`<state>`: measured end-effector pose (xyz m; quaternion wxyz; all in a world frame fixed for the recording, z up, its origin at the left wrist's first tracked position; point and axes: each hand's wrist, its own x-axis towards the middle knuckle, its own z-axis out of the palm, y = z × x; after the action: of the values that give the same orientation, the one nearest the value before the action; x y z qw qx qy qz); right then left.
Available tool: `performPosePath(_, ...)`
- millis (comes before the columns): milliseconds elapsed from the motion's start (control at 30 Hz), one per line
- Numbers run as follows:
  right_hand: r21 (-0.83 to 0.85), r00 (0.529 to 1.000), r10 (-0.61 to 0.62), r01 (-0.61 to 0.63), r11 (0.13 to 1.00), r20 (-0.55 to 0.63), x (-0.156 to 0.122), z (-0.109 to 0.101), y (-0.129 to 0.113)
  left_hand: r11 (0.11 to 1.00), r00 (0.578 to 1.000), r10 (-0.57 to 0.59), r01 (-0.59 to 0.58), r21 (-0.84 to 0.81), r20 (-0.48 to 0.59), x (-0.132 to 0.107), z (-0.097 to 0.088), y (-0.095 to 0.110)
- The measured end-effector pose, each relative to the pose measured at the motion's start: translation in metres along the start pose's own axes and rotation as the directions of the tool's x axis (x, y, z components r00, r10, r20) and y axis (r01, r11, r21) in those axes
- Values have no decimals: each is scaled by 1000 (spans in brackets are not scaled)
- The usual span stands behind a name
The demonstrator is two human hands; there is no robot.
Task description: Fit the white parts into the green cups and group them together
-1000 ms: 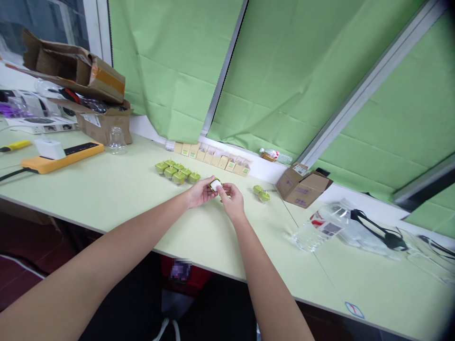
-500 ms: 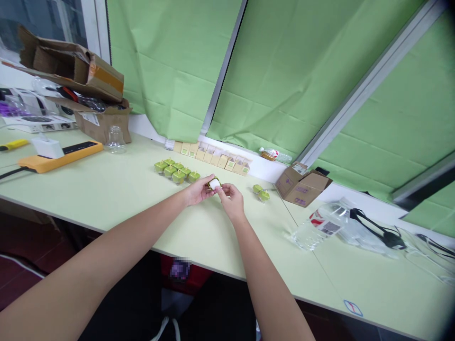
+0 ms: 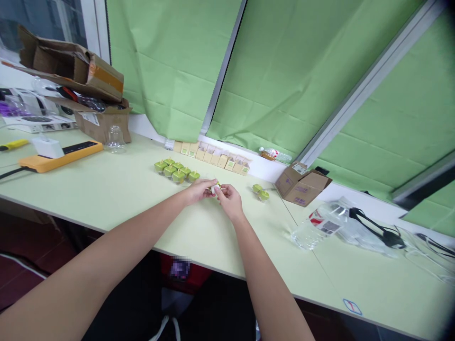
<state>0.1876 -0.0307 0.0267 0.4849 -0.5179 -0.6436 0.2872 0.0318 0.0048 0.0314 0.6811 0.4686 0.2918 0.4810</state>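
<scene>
Between my two hands, just above the table, is a small white piece with a dark and green edge (image 3: 214, 188); its kind is hard to make out. My left hand (image 3: 200, 192) grips it from the left with bent fingers. From the right, my right hand (image 3: 230, 200) pinches it with the thumb on its white face. Beyond my left hand stands a cluster of several small green-topped pieces in clear cups (image 3: 177, 173), each with a short stub on top. Two more such green pieces (image 3: 261, 192) sit to the right of my right hand.
A row of small tan boxes (image 3: 213, 157) lines the table's back edge. To the right are a cardboard box (image 3: 302, 184), a large clear bottle (image 3: 320, 225) and a black-strapped item (image 3: 380, 232). An orange power strip (image 3: 67, 156) and a clear jar (image 3: 115, 140) stand left.
The held piece has been tilted, so less of its white face shows. My left fingers have shifted slightly over it; both hands stay in nearly the same place.
</scene>
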Motion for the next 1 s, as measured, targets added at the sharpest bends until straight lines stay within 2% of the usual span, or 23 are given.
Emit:
performPosePath(133,-15,997,58,-57,998,59,1,-1,4,982,998,50,-42,182,-39,5,-5,-4)
performPosePath(300,10,979,165,-168,986,118,4,0,7,913,994,102,-79,400,-38,6,-10,-5)
performPosePath(533,105,962,256,-265,958,91,6,-3,1,882,995,99,-91,463,7,-3,-6,2)
performPosePath(700,151,946,306,-320,935,108,8,-4,0,839,991,116,-132,528,63,-3,-8,-2)
performPosePath(833,130,947,301,-314,941,107,8,-4,1,783,974,170,-225,581,148,0,-13,-10)
performPosePath(1000,82,958,270,-279,957,101,5,-6,-1,742,958,155,-275,612,243,0,-17,-15)
